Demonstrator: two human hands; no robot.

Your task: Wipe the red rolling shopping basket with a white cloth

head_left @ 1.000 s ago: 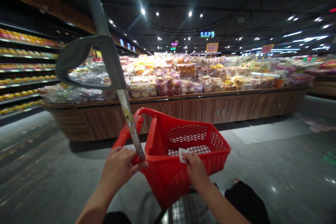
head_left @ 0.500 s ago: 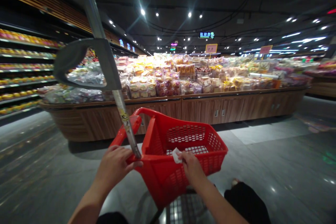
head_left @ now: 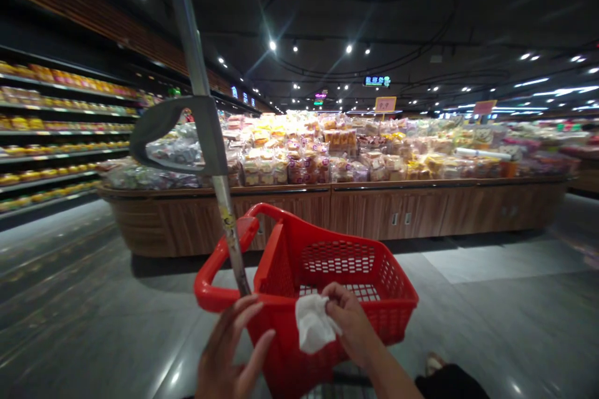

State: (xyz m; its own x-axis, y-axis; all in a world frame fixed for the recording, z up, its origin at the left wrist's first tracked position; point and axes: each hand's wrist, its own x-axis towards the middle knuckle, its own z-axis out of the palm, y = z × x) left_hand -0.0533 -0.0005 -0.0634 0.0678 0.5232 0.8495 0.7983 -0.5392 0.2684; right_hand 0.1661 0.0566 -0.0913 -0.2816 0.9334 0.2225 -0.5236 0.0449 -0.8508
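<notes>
A white tissue (head_left: 312, 325) hangs from the pinched fingers of my right hand (head_left: 349, 321), in front of the near side of a red shopping cart (head_left: 281, 331). My left hand (head_left: 234, 352) is open, fingers spread, just below the cart's red handle (head_left: 213, 299) and left of the tissue. Whether its fingertips touch the cart I cannot tell. A metal pole (head_left: 233, 234) with a grey loop grip (head_left: 213, 137) stands upright and slightly tilted at the cart's handle end. The cart basket shows no goods inside.
Behind the cart runs a long wooden display counter (head_left: 299, 199) heaped with bagged baked goods (head_left: 309, 159). Shelves of yellow packaged goods (head_left: 60, 149) line the left side. Price signs (head_left: 385, 104) stand above the counter. A foot (head_left: 434, 361) shows on the grey tiled floor (head_left: 505, 299).
My left hand has let go of the cart handle and moved down with its fingers spread. The tissue, crumpled before, now hangs more unfolded from my right hand. The view has tilted up slightly.
</notes>
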